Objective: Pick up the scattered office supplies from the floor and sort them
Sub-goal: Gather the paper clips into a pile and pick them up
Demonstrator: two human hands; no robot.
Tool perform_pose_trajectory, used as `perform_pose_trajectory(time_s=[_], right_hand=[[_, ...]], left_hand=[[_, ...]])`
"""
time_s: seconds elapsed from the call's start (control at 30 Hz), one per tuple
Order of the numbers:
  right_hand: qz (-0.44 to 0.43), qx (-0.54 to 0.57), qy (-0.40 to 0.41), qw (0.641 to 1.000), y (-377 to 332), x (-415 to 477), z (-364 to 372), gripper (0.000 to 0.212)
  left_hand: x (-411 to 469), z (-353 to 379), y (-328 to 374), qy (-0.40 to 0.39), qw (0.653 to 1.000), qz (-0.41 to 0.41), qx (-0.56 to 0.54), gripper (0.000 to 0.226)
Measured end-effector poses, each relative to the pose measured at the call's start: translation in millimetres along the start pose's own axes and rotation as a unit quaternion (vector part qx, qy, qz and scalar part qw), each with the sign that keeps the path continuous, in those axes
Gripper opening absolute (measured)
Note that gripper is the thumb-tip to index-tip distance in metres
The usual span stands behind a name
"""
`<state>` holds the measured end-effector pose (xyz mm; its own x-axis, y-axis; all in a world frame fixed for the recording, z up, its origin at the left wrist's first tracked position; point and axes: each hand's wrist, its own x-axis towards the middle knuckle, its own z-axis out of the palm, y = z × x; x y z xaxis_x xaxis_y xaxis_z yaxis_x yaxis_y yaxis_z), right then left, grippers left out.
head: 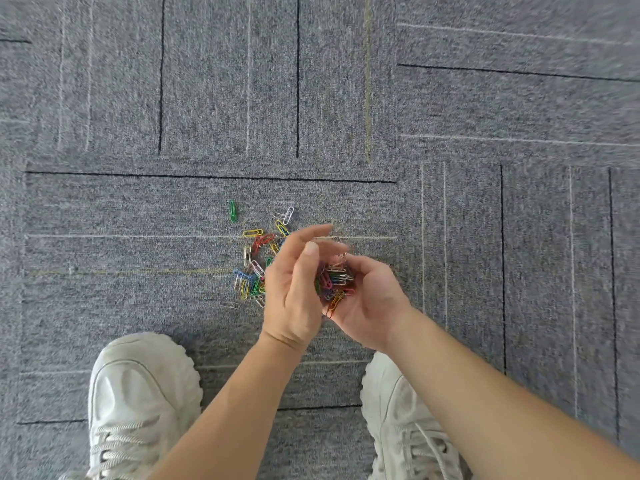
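Several coloured paper clips (254,268) lie scattered on the grey carpet just left of my hands. A single green clip (233,211) lies apart, farther up, and a white one (287,215) to its right. My right hand (367,303) is cupped palm up around a handful of paper clips (334,280). My left hand (294,289) stands on edge against the right one, its fingers stretched over the handful. It hides part of the pile on the floor and grips nothing that I can see.
Grey carpet tiles (138,209) with thin black and white lines cover the whole floor. My two white sneakers stand below the hands, one at the left (138,403) and one at the right (398,420).
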<state>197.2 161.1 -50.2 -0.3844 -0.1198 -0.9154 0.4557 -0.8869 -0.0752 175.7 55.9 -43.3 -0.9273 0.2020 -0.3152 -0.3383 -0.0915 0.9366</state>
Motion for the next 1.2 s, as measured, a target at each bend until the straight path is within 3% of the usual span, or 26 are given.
perform_pose_trajectory(time_s=[0.2,0.37,0.47,0.67,0.77,0.9,1.03,1.2], right_hand=[[-0.004,0.022,0.003,1.000,-8.4,-6.5,-5.5,0.023],[-0.008,0.009,-0.026,1.000,-16.6,-12.0,-6.8,0.025],[-0.011,-0.001,-0.064,0.998,-20.0,-15.5,-3.8,0.028],[-0.038,-0.020,-0.092,0.995,-21.0,-14.0,1.8,0.034],[-0.068,-0.015,-0.052,0.996,-20.1,-9.2,1.4,0.043],[-0.061,-0.008,-0.020,0.998,-23.7,-8.8,-1.0,0.033],[-0.020,-0.018,-0.061,0.998,-28.9,-15.4,-4.9,0.022],[0.057,-0.018,-0.121,0.991,-33.9,-20.2,-5.1,0.040]], left_hand=[[13.2,-26.5,-3.6,0.061,0.992,0.040,0.103,0.035],[18.2,-49.9,-14.7,0.098,0.959,0.096,0.249,0.037],[16.3,-46.7,-12.0,0.064,0.929,0.159,0.328,0.035],[14.5,-14.8,-3.1,-0.017,0.905,0.234,0.354,0.017],[12.5,-18.2,-7.7,-0.005,0.901,0.230,0.367,0.013],[16.8,-33.2,-10.5,0.051,0.904,0.198,0.376,0.024],[23.8,-44.0,-7.3,0.065,0.900,0.183,0.390,0.025],[28.1,-56.1,5.0,-0.002,0.900,0.146,0.410,0.023]])
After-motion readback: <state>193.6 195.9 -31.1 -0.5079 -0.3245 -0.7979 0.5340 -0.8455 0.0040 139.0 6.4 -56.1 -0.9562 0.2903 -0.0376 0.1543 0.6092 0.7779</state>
